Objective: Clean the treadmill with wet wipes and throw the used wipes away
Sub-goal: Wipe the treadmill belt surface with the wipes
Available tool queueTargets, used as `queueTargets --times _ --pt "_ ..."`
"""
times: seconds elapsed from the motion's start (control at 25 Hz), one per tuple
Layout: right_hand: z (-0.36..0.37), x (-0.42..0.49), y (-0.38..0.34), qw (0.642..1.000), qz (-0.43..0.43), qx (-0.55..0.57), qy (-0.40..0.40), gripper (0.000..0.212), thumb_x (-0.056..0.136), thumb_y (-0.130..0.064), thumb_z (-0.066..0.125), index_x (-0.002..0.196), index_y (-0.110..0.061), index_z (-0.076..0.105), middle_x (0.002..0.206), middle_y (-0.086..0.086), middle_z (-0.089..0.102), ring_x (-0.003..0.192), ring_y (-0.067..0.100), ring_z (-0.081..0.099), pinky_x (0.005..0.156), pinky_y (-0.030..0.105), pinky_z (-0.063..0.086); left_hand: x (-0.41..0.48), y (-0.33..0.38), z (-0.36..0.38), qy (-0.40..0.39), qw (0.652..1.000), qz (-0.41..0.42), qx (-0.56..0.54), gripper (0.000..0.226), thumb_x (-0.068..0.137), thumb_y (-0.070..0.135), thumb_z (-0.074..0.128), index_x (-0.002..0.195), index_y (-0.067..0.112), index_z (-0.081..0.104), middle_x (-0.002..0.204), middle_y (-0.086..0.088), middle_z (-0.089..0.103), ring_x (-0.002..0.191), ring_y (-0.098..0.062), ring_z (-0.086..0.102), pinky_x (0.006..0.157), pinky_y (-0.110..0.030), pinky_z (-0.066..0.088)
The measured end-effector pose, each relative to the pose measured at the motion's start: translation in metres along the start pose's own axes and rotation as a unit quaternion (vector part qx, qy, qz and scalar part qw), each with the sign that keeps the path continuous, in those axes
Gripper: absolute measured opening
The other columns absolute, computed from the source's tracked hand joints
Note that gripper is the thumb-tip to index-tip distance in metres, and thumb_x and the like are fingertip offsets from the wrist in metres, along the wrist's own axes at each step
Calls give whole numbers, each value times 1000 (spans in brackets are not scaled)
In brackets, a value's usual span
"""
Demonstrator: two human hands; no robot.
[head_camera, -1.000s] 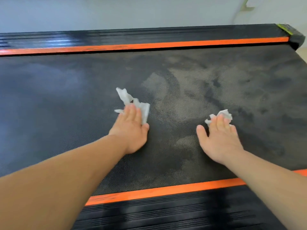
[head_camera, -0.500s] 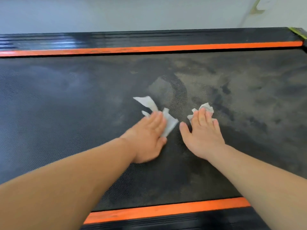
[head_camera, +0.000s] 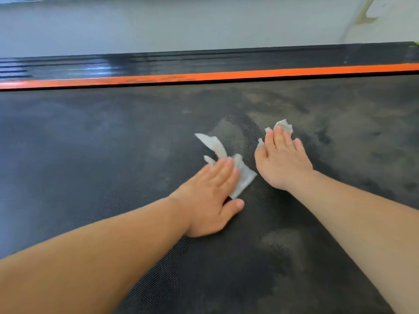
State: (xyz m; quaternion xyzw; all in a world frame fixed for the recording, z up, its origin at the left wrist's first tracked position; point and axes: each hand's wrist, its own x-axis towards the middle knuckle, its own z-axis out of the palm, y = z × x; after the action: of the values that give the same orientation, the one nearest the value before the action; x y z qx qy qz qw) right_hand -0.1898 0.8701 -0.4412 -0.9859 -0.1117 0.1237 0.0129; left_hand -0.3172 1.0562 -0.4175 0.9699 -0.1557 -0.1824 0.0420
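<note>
Left hand: flat on long wipe, swept inward.
Right hand: flat on crumpled wipe, likewise.
Treadmill belt: still dusty.

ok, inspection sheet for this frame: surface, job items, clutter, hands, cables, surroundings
Surface: treadmill belt, black and textured, grey dusty smears mostly on its right part.
Job's things: left wipe flat under the left fingers, a strip trailing ahead; right wipe crumpled under the right fingertips.
Clutter: nothing seen.
Hands: left hand and right hand both flat, fingers straight, each pressing its wipe; not touching each other.
Cables: nothing seen.
Surroundings: orange stripe and black side rail beyond the belt; pale surface behind.
</note>
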Motion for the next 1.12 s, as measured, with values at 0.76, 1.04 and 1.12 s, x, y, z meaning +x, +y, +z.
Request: queueTargets --times 0.76,1.04,1.12 --pt "-38 13 24 995 -67 71 32 51 109 -28 31 159 -20 25 163 1 20 133 14 16 115 40 16 55 -10 -14 5 995 73 65 81 96 57 -2 162 9 -6 170 -10 -13 156 -21 -17 128 -41 -3" --pt "-21 12 21 989 -145 25 14 51 108 -24 30 158 -16 26 165 5 21 149 19 21 122 43 8 58 23 -24 24 998 -47 26 79 105 54 16 159 4 -12 169 -15 -14 156 -26 -17 126 -41 -8" --pt "-22 15 23 990 -139 26 5 53 108 -22 29 161 -18 20 169 3 14 155 18 12 124 46 3 39 52 -13 -13 995 92 30 75 106 53 17 161 10 -12 169 -9 -16 155 -21 -20 127 -40 -9"
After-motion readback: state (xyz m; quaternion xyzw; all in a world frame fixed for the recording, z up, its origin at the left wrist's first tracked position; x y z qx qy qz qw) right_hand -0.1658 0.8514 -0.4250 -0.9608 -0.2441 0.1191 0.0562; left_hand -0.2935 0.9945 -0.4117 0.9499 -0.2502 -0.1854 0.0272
